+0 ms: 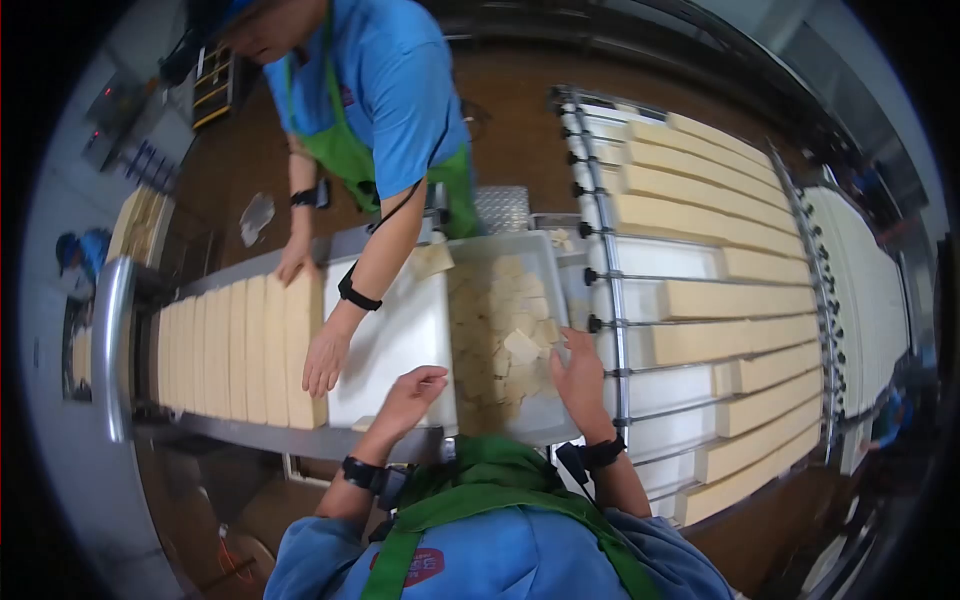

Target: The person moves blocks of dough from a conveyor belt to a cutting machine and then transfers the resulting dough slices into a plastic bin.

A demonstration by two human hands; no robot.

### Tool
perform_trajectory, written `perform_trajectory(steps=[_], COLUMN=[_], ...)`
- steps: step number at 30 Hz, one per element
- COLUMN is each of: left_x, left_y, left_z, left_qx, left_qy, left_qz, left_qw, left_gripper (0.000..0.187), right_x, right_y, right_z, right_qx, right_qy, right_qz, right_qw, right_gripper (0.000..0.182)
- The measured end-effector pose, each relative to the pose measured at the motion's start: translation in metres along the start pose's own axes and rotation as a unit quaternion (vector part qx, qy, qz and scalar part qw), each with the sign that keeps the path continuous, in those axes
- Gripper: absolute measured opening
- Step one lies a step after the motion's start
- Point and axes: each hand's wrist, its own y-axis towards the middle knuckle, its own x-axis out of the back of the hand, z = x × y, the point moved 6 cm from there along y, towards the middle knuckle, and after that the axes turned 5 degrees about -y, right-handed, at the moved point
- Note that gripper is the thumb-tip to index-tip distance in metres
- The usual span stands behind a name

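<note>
My left hand [408,400] hovers over the near right part of the white conveyor belt [385,325]. Its fingers are curled together, and nothing shows in them. Above the right side of a grey bin [545,420] is my right hand [580,378], fingers apart and holding nothing. Many thin, pale, squarish slices [515,290] lie in the bin, and one lighter slice [522,346] is just left of my right hand. On the belt's left part, long pale blocks like unsliced loaves [240,350] stand side by side in a row.
Across the belt, a co-worker in a green apron [350,180] has both hands at the row's right end. On my right, a rack with metal bars [612,300] carries more long blocks [740,300]. A pale slice [432,261] lies at the belt's far corner.
</note>
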Motion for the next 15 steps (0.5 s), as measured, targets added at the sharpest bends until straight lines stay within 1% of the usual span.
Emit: perform_trajectory(steps=[2, 3, 4, 5, 7, 8, 9, 10, 11, 12, 13, 14, 15], left_x=[0.046, 0.062, 0.077, 0.09, 0.117, 0.127, 0.137, 0.147, 0.156, 0.171, 0.187, 0.197, 0.196], left_y=[-0.042, -0.061, -0.078, -0.093, -0.122, -0.138, -0.153, -0.166, -0.174, -0.183, -0.197, -0.207, -0.207], left_z=[0.009, 0.013, 0.019, 0.028, 0.053, 0.066, 0.078, 0.089, 0.115, 0.153, 0.175, 0.172, 0.172], left_qx=[0.048, 0.054, 0.076, 0.094, 0.083, 0.105, 0.127, 0.123, 0.119, 0.129, 0.141, 0.159, 0.158], left_qy=[-0.055, -0.061, -0.098, -0.134, -0.145, -0.152, -0.161, -0.176, -0.185, -0.155, -0.123, -0.081, -0.088], left_qz=[-0.041, -0.054, -0.072, -0.09, -0.113, -0.125, -0.139, -0.166, -0.192, -0.275, -0.354, -0.436, -0.452], left_qw=[0.996, 0.995, 0.99, 0.982, 0.98, 0.975, 0.969, 0.962, 0.957, 0.94, 0.916, 0.882, 0.874], left_gripper=[0.027, 0.027, 0.025, 0.024, 0.021, 0.02, 0.02, 0.02, 0.02, 0.021, 0.023, 0.026, 0.026], right_x=[-0.01, -0.014, -0.017, -0.023, -0.032, -0.036, -0.039, -0.048, -0.064, -0.08, -0.098, -0.116, -0.135], right_y=[0.004, 0.006, 0.009, 0.013, 0.018, 0.019, 0.018, 0.018, 0.014, 0.009, 0.004, 0.001, -0.005], right_z=[0.016, 0.029, 0.046, 0.062, 0.104, 0.127, 0.159, 0.189, 0.212, 0.236, 0.261, 0.282, 0.302], right_qx=[0.019, 0.024, 0.038, 0.048, 0.102, 0.114, 0.15, 0.188, 0.204, 0.237, 0.268, 0.285, 0.321], right_qy=[-0.004, -0.011, -0.007, -0.004, 0.076, 0.08, 0.116, 0.155, 0.16, 0.183, 0.206, 0.214, 0.211], right_qz=[0.03, 0.047, 0.052, 0.062, 0.059, 0.07, 0.08, 0.091, 0.119, 0.144, 0.168, 0.179, 0.2], right_qw=[0.999, 0.999, 0.998, 0.997, 0.99, 0.988, 0.979, 0.965, 0.958, 0.943, 0.926, 0.917, 0.901], right_gripper=[0.037, 0.036, 0.031, 0.031, 0.021, 0.021, 0.018, 0.015, 0.013, 0.013, 0.013, 0.013, 0.013])
